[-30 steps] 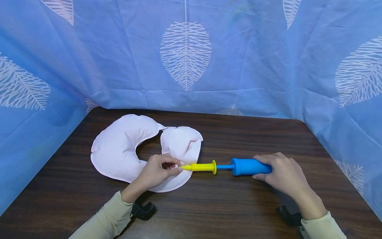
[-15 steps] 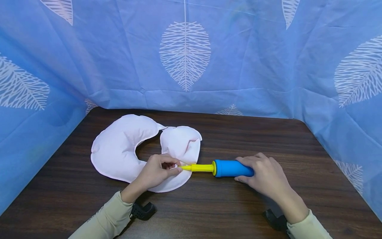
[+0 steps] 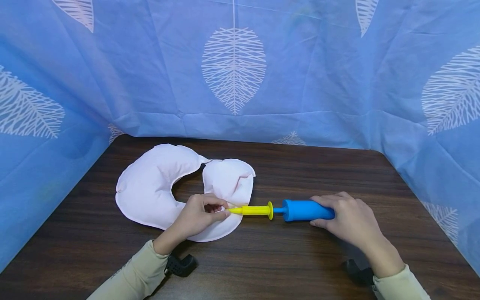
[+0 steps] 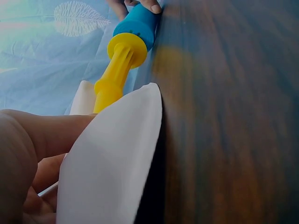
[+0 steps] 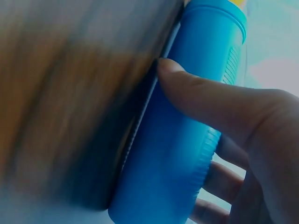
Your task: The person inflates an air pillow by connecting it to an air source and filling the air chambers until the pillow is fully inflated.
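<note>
A pale pink U-shaped inflatable neck pillow lies on the table, its right end flatter and creased. My left hand pinches the pillow's valve between thumb and fingers, where the tip of the yellow nozzle end of a hand pump goes in; the fingers hide the join. My right hand grips the pump's blue barrel, thumb on one side and fingers on the other. A short length of blue rod shows between barrel and yellow flange. In the right wrist view, the thumb lies across the barrel.
The dark wood-grain table carries the pillow and pump. A blue cloth with white leaf prints hangs behind and at both sides. Black wrist devices sit below both hands.
The right hand first pushed the blue barrel left against the yellow flange, then drew it back right, baring the rod partway. The left hand and pillow stay almost still.
</note>
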Available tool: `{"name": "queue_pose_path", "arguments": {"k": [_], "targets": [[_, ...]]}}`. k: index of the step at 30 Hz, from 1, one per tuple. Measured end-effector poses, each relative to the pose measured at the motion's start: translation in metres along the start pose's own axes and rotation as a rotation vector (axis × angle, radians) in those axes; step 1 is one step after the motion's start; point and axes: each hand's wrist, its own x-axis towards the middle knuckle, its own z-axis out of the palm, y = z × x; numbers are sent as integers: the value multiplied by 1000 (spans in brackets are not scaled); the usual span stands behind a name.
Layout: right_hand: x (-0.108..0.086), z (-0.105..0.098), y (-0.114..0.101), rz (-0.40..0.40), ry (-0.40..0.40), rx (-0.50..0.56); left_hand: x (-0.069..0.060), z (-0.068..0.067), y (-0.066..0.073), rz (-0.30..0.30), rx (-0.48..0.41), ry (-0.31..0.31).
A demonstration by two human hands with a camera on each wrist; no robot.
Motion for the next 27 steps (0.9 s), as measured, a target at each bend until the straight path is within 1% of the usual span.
{"name": "queue_pose_path", "arguments": {"k": [8,12,17,22,27], "targets": [[-6,-8,43,119,-83,17,0,0,0,-20,5,-7],[-8,-13,59,186,-134,33,0,0,1,-23,8,-5],[-11,-18,76,233,-173,47,0,1,2,-27,6,-4],[-13,-20,81,254,-175,49,0,0,2,-25,-2,3],[-12,-17,75,216,-132,48,-1,-1,2,-45,-17,11]]}}
